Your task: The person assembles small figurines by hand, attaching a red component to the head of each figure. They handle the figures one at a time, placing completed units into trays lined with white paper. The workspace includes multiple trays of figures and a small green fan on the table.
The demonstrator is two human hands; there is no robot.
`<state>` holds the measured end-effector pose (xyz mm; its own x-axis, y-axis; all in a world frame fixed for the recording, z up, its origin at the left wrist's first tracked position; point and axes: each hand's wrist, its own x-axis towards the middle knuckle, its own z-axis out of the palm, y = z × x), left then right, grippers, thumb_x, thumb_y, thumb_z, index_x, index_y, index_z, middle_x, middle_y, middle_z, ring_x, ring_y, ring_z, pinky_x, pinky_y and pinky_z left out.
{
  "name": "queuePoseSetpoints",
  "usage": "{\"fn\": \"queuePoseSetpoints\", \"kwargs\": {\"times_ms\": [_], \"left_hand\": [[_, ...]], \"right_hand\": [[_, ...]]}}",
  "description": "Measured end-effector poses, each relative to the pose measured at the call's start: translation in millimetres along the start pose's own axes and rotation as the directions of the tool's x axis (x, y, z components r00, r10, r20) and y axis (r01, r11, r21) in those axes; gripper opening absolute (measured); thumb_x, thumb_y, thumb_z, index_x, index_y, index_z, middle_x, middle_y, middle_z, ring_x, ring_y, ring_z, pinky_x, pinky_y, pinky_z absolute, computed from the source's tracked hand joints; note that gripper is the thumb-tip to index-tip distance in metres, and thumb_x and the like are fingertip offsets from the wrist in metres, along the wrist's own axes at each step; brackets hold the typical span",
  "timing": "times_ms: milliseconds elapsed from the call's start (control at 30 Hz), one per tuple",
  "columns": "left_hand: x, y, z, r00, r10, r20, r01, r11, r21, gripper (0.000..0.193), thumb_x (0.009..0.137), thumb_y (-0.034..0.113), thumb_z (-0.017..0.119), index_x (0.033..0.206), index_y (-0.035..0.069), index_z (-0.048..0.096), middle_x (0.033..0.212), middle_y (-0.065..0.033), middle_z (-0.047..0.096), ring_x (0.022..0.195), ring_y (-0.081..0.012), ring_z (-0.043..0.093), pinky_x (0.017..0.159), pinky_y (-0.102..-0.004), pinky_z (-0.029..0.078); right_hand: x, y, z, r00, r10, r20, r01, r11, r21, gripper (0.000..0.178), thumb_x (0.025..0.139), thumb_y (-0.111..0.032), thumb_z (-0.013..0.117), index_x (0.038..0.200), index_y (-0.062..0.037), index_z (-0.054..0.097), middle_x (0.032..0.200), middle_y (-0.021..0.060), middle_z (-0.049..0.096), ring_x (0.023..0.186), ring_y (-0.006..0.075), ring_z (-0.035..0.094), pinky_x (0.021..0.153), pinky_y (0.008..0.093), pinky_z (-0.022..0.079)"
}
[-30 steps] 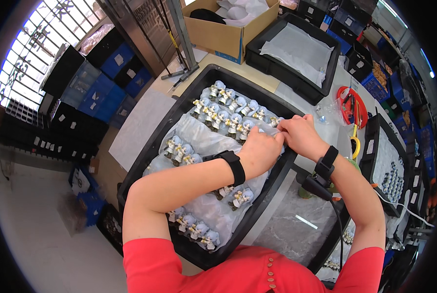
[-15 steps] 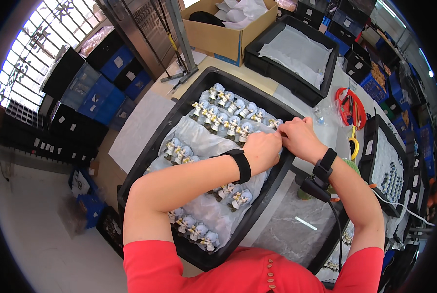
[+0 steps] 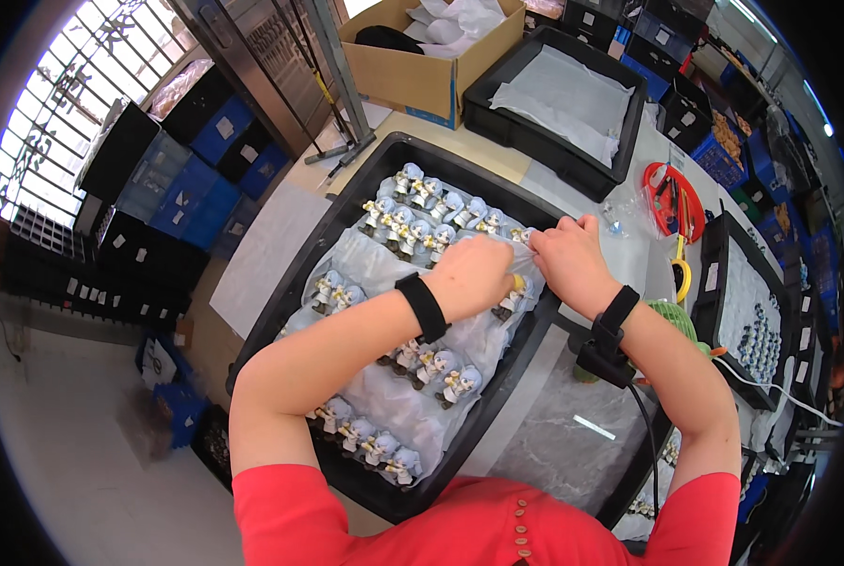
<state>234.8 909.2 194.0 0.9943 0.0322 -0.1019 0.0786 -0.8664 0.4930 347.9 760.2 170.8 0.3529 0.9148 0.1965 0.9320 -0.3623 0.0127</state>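
Rows of small figurines with pale blue hair and white-and-gold clothes lie in a large black tray, between layers of thin whitish sheet. My left hand is over the far rows, its back up and its fingers bent down. Its fingertips are mostly hidden, so what they hold cannot be made out. Beside it, my right hand is at the tray's far right rim, fingers curled next to the last figurine of the far row. Whether they grip that figurine or the sheet is unclear.
Behind stand a cardboard box and another black tray with a sheet. On the right are a red ring-shaped holder with tools, yellow-handled scissors, and a tray of small parts. A cable hangs from my right wrist.
My hands have moved apart. The left has drawn back to the left over the figurines, uncovering one near the right edge; the right stays at the rim. The view has shifted slightly.
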Motion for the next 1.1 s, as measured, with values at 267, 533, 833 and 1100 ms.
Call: {"fn": "queuePoseSetpoints", "kwargs": {"times_ms": [267, 533, 833, 1100], "left_hand": [[-16.0, -43.2, -14.3, 0.989, 0.066, -0.13, -0.058, 0.996, 0.064, 0.026, 0.074, 0.001, 0.057, 0.098, 0.004, 0.063, 0.093, -0.0145, 0.06, 0.09, -0.0343, 0.058, 0.078, -0.0419, 0.047], [-13.8, -58.7, -6.0, 0.956, 0.181, -0.232, -0.132, 0.968, 0.213, 0.035, 0.068, 0.001, 0.062, 0.103, 0.007, 0.065, 0.094, -0.0106, 0.053, 0.091, -0.0292, 0.053, 0.079, -0.0381, 0.046], [-0.7, -60.9, -8.7, 0.969, 0.191, -0.158, -0.16, 0.969, 0.189, 0.033, 0.068, 0.014, 0.068, 0.1, 0.009, 0.066, 0.101, -0.0098, 0.054, 0.098, -0.0281, 0.05, 0.081, -0.0399, 0.044], [14.8, -60.8, -21.5, 0.996, 0.058, 0.062, -0.067, 0.987, 0.143, 0.036, 0.072, 0.015, 0.066, 0.107, 0.01, 0.064, 0.108, -0.0087, 0.058, 0.109, -0.0287, 0.05, 0.087, -0.043, 0.042]], "right_hand": [[6.3, -8.8, -11.0, 0.998, 0.045, -0.041, -0.04, 0.992, 0.117, 0.013, 0.075, -0.009, 0.063, 0.087, -0.0111, 0.06, 0.084, 0.0026, 0.061, 0.085, 0.0218, 0.055, 0.082, 0.0393, 0.032], [23.8, -43.9, -16.2, 0.959, 0.004, 0.283, -0.1, 0.94, 0.326, 0.031, 0.074, -0.018, 0.068, 0.104, -0.0114, 0.063, 0.097, 0.0065, 0.057, 0.093, 0.0232, 0.055, 0.081, 0.0367, 0.032], [29.4, -28.0, 5.0, 0.973, 0.129, 0.194, -0.193, 0.911, 0.363, 0.016, 0.078, -0.019, 0.065, 0.089, -0.0083, 0.061, 0.088, 0.0094, 0.059, 0.086, 0.0304, 0.059, 0.073, 0.0443, 0.039], [46.1, -34.8, 4.9, 0.949, 0.159, 0.271, -0.228, 0.942, 0.245, 0.014, 0.077, -0.017, 0.063, 0.084, -0.0062, 0.059, 0.086, 0.0115, 0.061, 0.082, 0.032, 0.06, 0.067, 0.0439, 0.046]]}}
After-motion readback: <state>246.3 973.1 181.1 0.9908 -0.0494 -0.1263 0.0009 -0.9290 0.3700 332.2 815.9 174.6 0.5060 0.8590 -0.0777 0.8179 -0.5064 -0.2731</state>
